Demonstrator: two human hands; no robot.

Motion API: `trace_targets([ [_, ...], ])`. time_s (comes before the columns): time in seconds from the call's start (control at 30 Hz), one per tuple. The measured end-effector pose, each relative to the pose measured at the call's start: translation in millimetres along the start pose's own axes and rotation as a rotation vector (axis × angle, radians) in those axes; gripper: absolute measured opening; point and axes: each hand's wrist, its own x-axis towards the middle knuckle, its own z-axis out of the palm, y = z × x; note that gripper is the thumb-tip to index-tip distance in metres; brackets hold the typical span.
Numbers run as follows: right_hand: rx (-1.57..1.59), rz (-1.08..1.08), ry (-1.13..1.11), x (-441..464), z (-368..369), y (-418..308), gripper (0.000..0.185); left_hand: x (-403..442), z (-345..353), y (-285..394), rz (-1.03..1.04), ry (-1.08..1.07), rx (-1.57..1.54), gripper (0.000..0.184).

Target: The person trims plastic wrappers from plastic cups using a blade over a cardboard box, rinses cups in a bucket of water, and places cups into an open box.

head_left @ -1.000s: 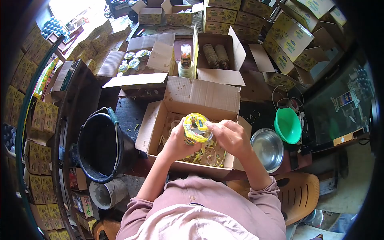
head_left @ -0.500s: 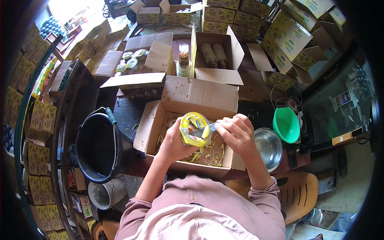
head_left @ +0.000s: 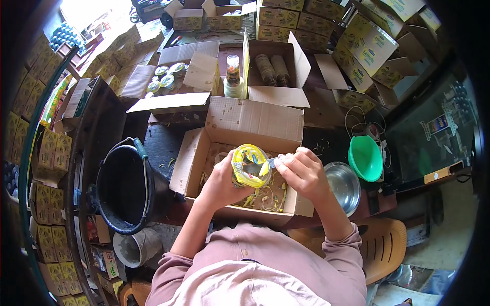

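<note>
My left hand [head_left: 223,184] is wrapped round a plastic cup [head_left: 247,179] with a yellow printed film lid, its top tilted up towards me. Pinched in my right hand [head_left: 304,174] is a thin greyish blade [head_left: 272,162], which lies against the right side of the cup's rim. My right fingers cover its handle end, so its full shape is hidden. Beneath both hands stands an open cardboard box [head_left: 255,115]. Yellow film trimmings [head_left: 275,198] are scattered on its floor.
A black bucket [head_left: 104,188] stands left, a metal bowl [head_left: 343,186] and green basin [head_left: 365,158] right. Behind are a box of lidded cups [head_left: 167,80], a stack of cups [head_left: 233,76], and a box with cup stacks [head_left: 273,71]. Printed cartons [head_left: 278,18] surround the bench.
The blade has drawn back across the lid towards the right rim, and less of it shows over the film. My right hand has shifted slightly; the left keeps its grip on the cup.
</note>
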Motion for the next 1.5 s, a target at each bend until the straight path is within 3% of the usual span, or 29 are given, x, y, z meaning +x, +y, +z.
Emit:
trace_targets([
  [1.5, 0.081, -0.043, -0.06, -6.1, 1.7, 2.4, 0.014, -0.4, -13.4, -8.2, -0.037, -0.27, -0.101, 0.054],
])
